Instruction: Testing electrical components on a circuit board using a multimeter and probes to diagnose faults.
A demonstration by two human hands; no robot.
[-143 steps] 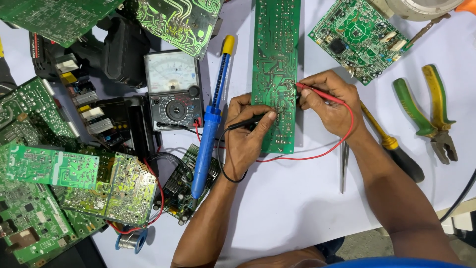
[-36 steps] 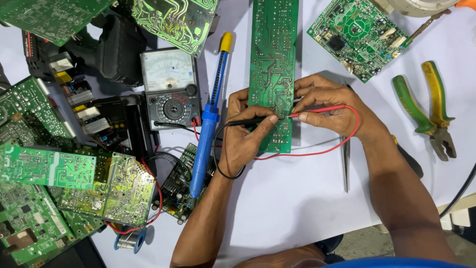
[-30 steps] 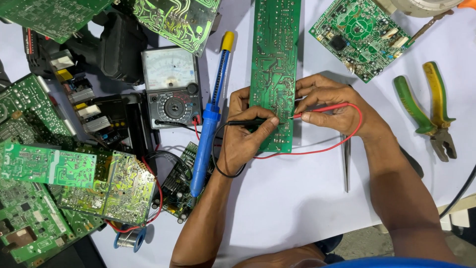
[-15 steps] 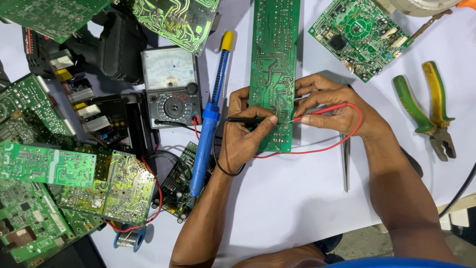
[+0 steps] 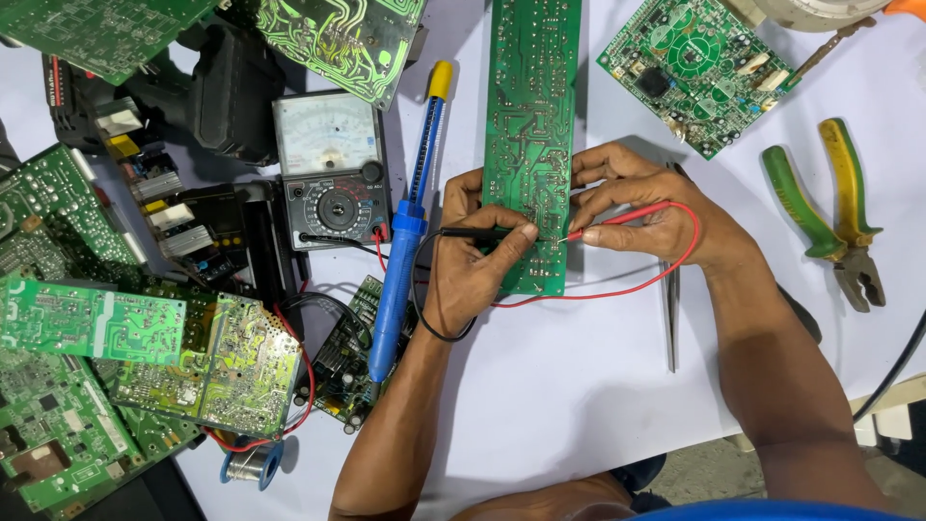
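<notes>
A long green circuit board (image 5: 531, 116) lies solder side up on the white table. My left hand (image 5: 477, 265) pinches a black meter probe (image 5: 473, 233), its tip on the board's lower part. My right hand (image 5: 641, 207) holds a red meter probe (image 5: 622, 219) whose tip touches the board close to the black one. Red wire (image 5: 617, 289) loops under my right wrist and black wire curls past my left wrist. Both leads run left to an analogue multimeter (image 5: 331, 169).
A blue soldering iron (image 5: 405, 232) lies between the multimeter and the board. Green-and-yellow pliers (image 5: 834, 207) rest at right, tweezers (image 5: 671, 318) below my right hand. Another board (image 5: 699, 63) sits top right; several boards (image 5: 145, 347) pile up at left, by a solder spool (image 5: 253, 465).
Both probe tips have shifted slightly on the board since the oldest frame; the red wire loop has swung out around my right wrist. Over the last second hardly anything moves.
</notes>
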